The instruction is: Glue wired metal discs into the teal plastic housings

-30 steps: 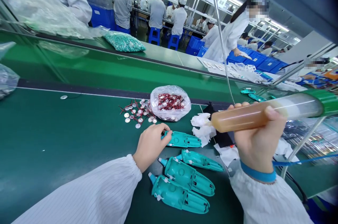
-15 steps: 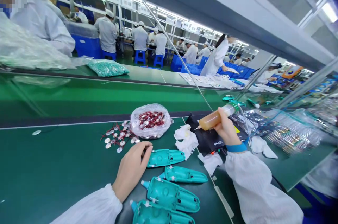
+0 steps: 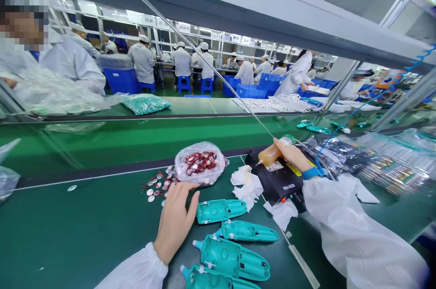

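Observation:
My left hand (image 3: pixel 177 218) hovers at the near edge of a pile of small silver discs with red wires (image 3: pixel 157 185); its thumb stands apart from its fingers, and nothing shows between them. Beside its thumb lies a teal plastic shell half (image 3: pixel 221 211), hollow side up. Several more shells (image 3: pixel 235 257) lie in a column nearer me. My right hand (image 3: pixel 292 155) is closed around a glue syringe (image 3: pixel 270 154) of amber liquid, tilted nozzle-down to the left, over a black box marked RH-928 (image 3: pixel 281 182). Whether the syringe touches the box is unclear.
A clear bag of red-wired discs (image 3: pixel 200 162) stands behind the pile. Crumpled white tissues (image 3: pixel 248 184) lie left of the box. Bagged metallic parts (image 3: pixel 391 166) sit at the right. A raised green ledge (image 3: pixel 136 139) crosses behind, with co-workers in white coats beyond.
My right hand has lowered the syringe toward the black box. My left hand's thumb and fingers have spread apart, and it has moved off the nearest shell toward the discs. The view has shifted.

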`<state>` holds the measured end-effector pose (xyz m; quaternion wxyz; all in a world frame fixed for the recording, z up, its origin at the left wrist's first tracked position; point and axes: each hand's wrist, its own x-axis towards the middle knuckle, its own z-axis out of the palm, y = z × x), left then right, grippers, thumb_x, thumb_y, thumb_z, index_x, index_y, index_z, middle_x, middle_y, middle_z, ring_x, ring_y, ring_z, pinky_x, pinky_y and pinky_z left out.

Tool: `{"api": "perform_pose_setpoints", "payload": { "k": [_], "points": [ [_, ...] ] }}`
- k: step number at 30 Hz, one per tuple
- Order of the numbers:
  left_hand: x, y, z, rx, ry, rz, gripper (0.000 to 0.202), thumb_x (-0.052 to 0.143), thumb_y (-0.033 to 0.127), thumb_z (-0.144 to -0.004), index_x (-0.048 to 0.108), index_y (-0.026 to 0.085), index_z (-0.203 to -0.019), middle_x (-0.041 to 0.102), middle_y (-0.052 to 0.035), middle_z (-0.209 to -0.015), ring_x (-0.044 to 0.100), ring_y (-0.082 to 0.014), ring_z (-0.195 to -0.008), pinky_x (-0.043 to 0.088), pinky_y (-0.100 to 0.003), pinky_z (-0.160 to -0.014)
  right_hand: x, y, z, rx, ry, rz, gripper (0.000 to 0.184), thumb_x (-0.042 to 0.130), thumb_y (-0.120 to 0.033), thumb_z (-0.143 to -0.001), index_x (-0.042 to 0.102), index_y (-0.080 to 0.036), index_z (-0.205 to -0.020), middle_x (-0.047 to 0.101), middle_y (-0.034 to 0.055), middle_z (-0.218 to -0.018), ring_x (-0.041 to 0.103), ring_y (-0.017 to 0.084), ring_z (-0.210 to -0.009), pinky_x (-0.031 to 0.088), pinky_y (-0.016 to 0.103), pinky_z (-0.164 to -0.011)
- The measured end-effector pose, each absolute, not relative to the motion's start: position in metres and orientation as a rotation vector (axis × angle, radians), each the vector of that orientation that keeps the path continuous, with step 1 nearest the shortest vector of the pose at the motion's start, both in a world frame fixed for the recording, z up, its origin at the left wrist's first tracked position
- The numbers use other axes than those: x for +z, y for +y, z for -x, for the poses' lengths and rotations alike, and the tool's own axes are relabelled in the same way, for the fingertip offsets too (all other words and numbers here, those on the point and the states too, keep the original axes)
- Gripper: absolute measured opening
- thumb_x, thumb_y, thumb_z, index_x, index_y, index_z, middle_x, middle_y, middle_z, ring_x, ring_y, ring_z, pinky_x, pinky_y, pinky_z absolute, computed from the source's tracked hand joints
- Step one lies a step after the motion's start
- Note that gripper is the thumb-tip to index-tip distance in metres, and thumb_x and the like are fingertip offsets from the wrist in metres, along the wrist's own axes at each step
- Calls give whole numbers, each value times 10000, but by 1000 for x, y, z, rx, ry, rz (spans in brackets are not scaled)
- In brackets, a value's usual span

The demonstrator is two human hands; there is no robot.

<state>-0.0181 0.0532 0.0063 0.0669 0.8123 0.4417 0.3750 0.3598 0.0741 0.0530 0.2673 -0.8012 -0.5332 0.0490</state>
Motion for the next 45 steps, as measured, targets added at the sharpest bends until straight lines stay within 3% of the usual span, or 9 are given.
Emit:
{"api": "perform_pose_setpoints", "payload": {
  "k": [5,11,15,26,30,34,41,43,45],
  "points": [
    [37,84,16,949,1382,-2615,169,442,186,-905,609,155,-894,656,-76,-873,565,-241,-869,458,-396,-794,63,62,-354,176,-1527,2199,342,518,-419,-918,586,-122,-1074,627,39,-794,593,149,-638,487,320,-646],
    [53,133,-16,516,1468,-2711,145,549,250,-902,615,146,-978,637,-53,-1008,604,-196,-938,489,-413,-840,84,20,-322,267,-1411,2220,551,311,-565,-911,553,-181,-597,531,55,-467,528,187,-428,381,294,-465],
    [58,144,-32,341,1522,-2669,237,563,300,-898,584,146,-1077,620,-65,-1068,622,-189,-899,525,-393,-781,91,-10,-297,410,-1451,2105,557,253,-628,-883,456,-212,-574,482,-9,-433,482,149,-380,371,268,-439],
    [44,96,41,370,1541,-2477,74,526,144,-811,549,199,-767,646,12,-653,652,-176,-637,495,-269,-610,79,-41,-271,864,-1532,1646,383,368,-478,-895,431,-218,-621,410,-64,-454,402,109,-414,333,222,-430],
    [19,88,42,511,1592,-2439,175,525,125,-770,454,198,-912,666,-71,-850,671,-244,-813,511,-335,-659,81,-32,-248,813,-1704,1552,354,390,-406,-902,389,-213,-606,421,-52,-506,396,107,-458,289,232,-448],
    [12,88,39,604,1546,-2424,256,492,81,-741,397,207,-943,649,-14,-718,675,-216,-681,517,-316,-612,77,-28,-237,811,-1856,1498,325,393,-374,-926,441,-200,-655,443,-43,-549,424,109,-494,278,241,-470],
    [52,60,44,830,1554,-2422,196,426,212,-821,414,214,-1017,656,-61,-825,669,-247,-745,510,-347,-601,77,-32,-223,766,-1858,1455,267,459,-325,-919,474,-202,-682,483,-40,-587,451,117,-529,330,237,-490],
    [68,47,34,940,1471,-2340,198,454,268,-830,411,229,-1019,662,-43,-842,666,-213,-699,519,-332,-614,78,-31,-211,666,-1855,1385,134,572,-326,-866,534,-204,-824,593,-5,-762,561,156,-696,427,254,-614],
    [80,37,18,970,1294,-2157,221,514,301,-796,409,237,-980,660,-3,-760,658,-182,-637,531,-312,-610,76,-27,-197,596,-1875,1281,398,711,-327,-768,510,-205,-1090,608,58,-1082,576,217,-989,458,308,-826]
  ]
}}
